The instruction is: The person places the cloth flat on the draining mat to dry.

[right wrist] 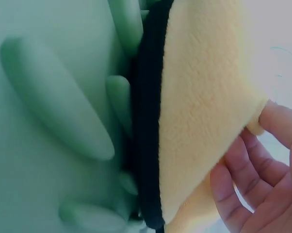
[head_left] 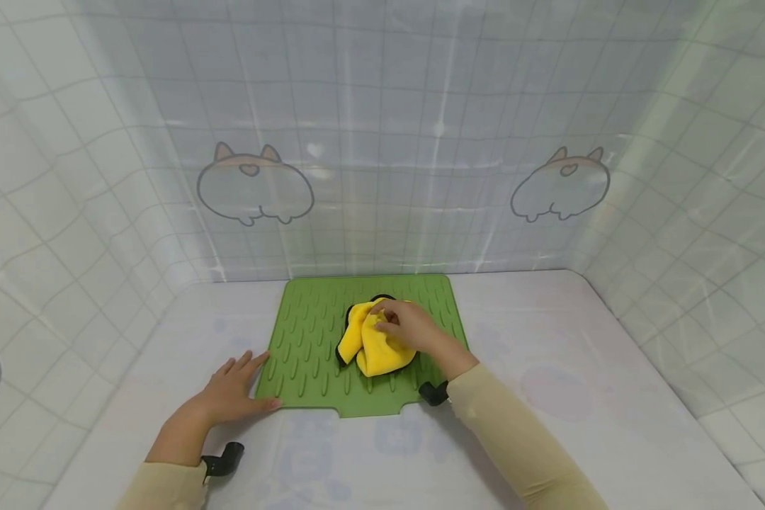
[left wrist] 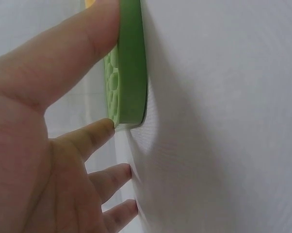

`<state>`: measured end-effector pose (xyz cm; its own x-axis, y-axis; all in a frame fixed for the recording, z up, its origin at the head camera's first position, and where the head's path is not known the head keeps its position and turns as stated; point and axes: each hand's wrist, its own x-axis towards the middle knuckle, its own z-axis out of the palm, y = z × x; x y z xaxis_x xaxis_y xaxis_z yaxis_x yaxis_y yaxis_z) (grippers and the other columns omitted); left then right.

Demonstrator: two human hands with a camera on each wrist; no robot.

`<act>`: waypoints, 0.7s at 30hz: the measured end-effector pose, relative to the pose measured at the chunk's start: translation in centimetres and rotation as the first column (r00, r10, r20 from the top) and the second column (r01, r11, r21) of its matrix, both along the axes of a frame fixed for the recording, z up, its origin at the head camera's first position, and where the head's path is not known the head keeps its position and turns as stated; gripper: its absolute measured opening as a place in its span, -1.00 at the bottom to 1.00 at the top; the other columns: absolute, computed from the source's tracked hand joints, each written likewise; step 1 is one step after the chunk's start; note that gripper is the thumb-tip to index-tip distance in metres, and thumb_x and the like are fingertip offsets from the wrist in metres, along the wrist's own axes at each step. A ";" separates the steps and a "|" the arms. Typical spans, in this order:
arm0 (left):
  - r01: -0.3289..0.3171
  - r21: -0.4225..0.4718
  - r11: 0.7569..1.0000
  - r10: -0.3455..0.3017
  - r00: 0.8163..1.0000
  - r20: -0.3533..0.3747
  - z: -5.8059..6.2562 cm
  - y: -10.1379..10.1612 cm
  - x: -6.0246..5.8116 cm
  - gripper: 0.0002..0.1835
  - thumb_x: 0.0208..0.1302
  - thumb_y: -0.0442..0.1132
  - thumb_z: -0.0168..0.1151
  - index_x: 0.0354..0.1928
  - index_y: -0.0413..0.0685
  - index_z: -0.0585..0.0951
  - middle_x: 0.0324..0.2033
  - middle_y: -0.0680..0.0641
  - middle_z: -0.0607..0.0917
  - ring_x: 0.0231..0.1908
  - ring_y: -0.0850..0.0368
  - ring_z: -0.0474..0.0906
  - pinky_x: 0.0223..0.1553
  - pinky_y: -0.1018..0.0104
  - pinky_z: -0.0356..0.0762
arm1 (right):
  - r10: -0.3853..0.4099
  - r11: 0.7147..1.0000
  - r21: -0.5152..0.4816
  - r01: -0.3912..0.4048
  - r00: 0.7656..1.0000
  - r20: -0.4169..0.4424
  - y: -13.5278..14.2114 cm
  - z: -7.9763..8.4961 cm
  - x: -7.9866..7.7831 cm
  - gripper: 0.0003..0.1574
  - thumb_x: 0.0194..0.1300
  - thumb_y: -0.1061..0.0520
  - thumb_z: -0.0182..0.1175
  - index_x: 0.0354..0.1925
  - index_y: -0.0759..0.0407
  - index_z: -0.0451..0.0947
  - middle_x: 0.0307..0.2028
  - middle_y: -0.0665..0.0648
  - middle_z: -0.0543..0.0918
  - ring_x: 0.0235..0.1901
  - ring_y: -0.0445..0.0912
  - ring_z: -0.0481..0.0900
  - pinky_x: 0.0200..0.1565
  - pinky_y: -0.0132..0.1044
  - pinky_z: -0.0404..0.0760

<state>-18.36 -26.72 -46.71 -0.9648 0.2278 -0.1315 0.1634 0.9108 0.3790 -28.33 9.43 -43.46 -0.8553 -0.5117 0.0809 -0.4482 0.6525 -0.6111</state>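
Observation:
A green ridged drying mat lies flat on the table. On its middle sits a crumpled yellow cloth with a black border. My right hand pinches a fold of this cloth from above; in the right wrist view the thumb and fingers close on its raised edge. At the mat's front left corner, my left hand has its fingers spread and its thumb resting on the mat's edge. The left wrist view shows the index fingertip touching the corner and the other fingers reaching to the tabletop.
The white tabletop carries faint printed patterns. Behind it rises a white grid-patterned sheet with two drawn animal outlines, and similar sheets hang at both sides. Black wrist cameras sit by each sleeve.

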 end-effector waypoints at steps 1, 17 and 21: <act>0.001 -0.002 1.000 -0.001 1.000 -0.003 0.0 0.0 0.0 0.19 0.02 0.37 0.41 0.50 -0.27 0.19 0.42 -0.57 0.10 0.35 -0.71 -0.08 0.23 -0.60 -0.01 | 0.006 1.000 -0.011 -0.006 1.000 0.002 0.1 0.1 0.0 -0.62 0.47 -0.04 0.18 0.18 -0.03 0.57 -0.37 -0.02 0.51 -0.44 -0.15 0.45 -0.38 -0.31 0.43; 0.012 0.002 1.000 -0.012 1.000 -0.006 0.0 -0.1 -0.1 0.17 0.05 0.36 0.39 0.49 -0.29 0.19 0.41 -0.59 0.10 0.34 -0.73 -0.07 0.20 -0.63 -0.01 | -0.005 0.982 -0.189 0.024 0.995 0.100 3.8 1.1 1.2 -0.44 0.51 -0.02 0.14 0.41 -0.09 0.39 0.00 0.05 0.62 -0.12 -0.02 0.59 -0.11 -0.18 0.62; 0.013 0.000 1.000 -0.013 1.000 -0.002 0.1 0.0 0.1 0.17 0.05 0.35 0.40 0.49 -0.31 0.20 0.41 -0.59 0.10 0.34 -0.73 -0.07 0.19 -0.63 0.00 | -0.086 0.977 -0.189 0.100 0.993 0.081 4.9 1.7 1.6 -0.48 0.50 -0.05 0.14 0.37 -0.15 0.43 -0.01 0.02 0.62 -0.14 -0.06 0.59 -0.17 -0.18 0.62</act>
